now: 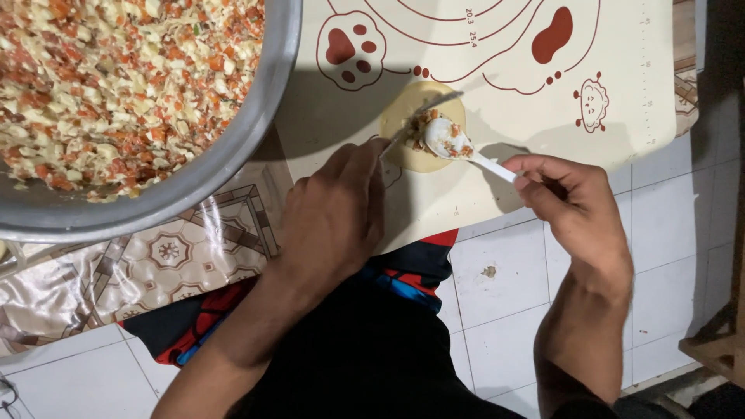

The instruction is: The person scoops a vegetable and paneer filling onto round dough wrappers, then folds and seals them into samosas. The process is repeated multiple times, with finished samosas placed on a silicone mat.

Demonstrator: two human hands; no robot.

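The right hand [570, 194] is closed around the handle of a white plastic spoon [458, 146], and the bowl of the spoon lies over a round dough wrapper [423, 128], at about ten o'clock from this hand. The spoon carries a little chopped filling, and some of it sits on the wrapper. The left hand [334, 213] is closed on a thin metal utensil [423, 109], which goes toward one o'clock and touches the filling on the wrapper. The wrapper rests on a cream baking mat [497, 46] with dark red drawings. At ten o'clock from the left hand stands a big metal bowl [256, 116], full of chopped orange and pale filling [116, 77]. Under it lies a patterned cloth [171, 256]; white floor tiles [512, 302] are at five o'clock.
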